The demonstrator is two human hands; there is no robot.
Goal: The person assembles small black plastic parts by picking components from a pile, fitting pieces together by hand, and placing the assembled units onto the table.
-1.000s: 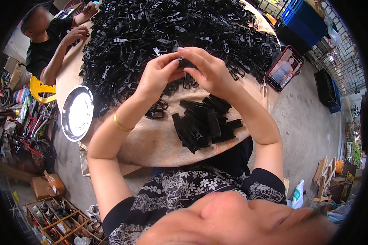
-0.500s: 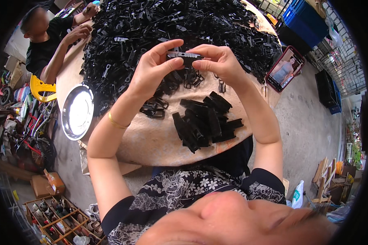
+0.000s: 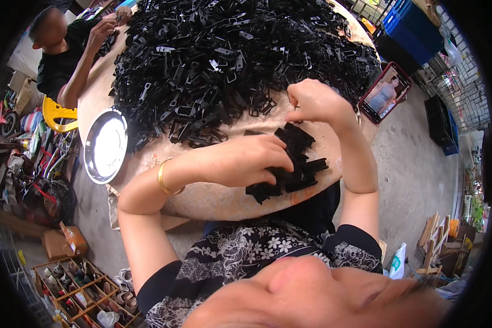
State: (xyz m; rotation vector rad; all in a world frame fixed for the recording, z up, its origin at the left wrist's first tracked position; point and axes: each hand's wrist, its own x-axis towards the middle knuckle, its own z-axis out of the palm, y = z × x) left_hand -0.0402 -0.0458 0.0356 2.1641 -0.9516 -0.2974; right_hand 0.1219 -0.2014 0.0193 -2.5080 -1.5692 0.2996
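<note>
My left hand point(image 3: 249, 158) reaches over a small heap of long black plastic parts point(image 3: 298, 145) near the table's front edge. Its fingers and thumb curl down round a part there, mostly hidden under the hand. Farther right, my right hand point(image 3: 317, 104) is bent in with its fingers closed, just in front of a big pile of small black plastic frames point(image 3: 202, 65). Whatever its fingertips pinch is hidden behind them.
A shiny round metal tray point(image 3: 106, 146) sits at the table's left edge, near a yellow plastic piece point(image 3: 57, 116). At the right edge stands a phone point(image 3: 385, 93) with a lit screen. A co-worker in black point(image 3: 65, 60) works at the far left.
My hands held a black part together above the table and have parted. The left came down to the small heap; the right moved right and lower. The co-worker's hands rose slightly.
</note>
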